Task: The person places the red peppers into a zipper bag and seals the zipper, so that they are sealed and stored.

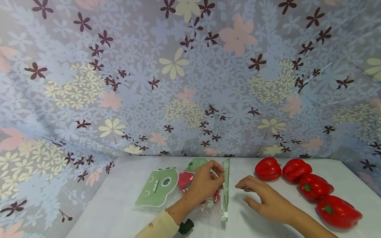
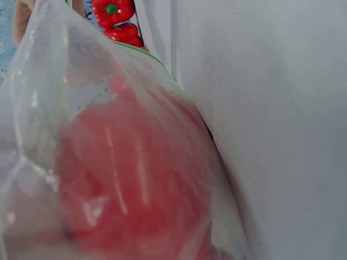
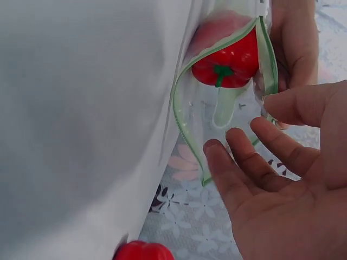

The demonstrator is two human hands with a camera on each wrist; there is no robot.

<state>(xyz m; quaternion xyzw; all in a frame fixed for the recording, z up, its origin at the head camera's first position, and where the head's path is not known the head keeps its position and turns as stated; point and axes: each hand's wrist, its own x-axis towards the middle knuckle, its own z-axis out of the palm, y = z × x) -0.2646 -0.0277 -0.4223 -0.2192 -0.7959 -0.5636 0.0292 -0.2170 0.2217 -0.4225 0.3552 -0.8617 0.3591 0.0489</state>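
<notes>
My left hand [image 1: 205, 181] pinches the upper rim of a clear zip bag [image 1: 226, 188] with a green edge. In the right wrist view the bag's green-lined mouth [image 3: 184, 116] gapes, and a red bell pepper [image 3: 230, 62] with a green stem lies inside. The left wrist view shows red [image 2: 135, 179] through the plastic close up. My right hand [image 1: 265, 200] hovers just right of the bag's mouth, fingers apart and slightly bent, with nothing in them. Whether its fingertips touch the rim, I cannot tell.
Several red bell peppers [image 1: 315, 186] form a curved row on the right of the white table [image 1: 101, 211]. A green monster-printed bag [image 1: 157, 186] lies flat on the left. A black object [image 1: 186, 227] shows by the left wrist. Flowered cloth [image 1: 190, 82] rises behind the table.
</notes>
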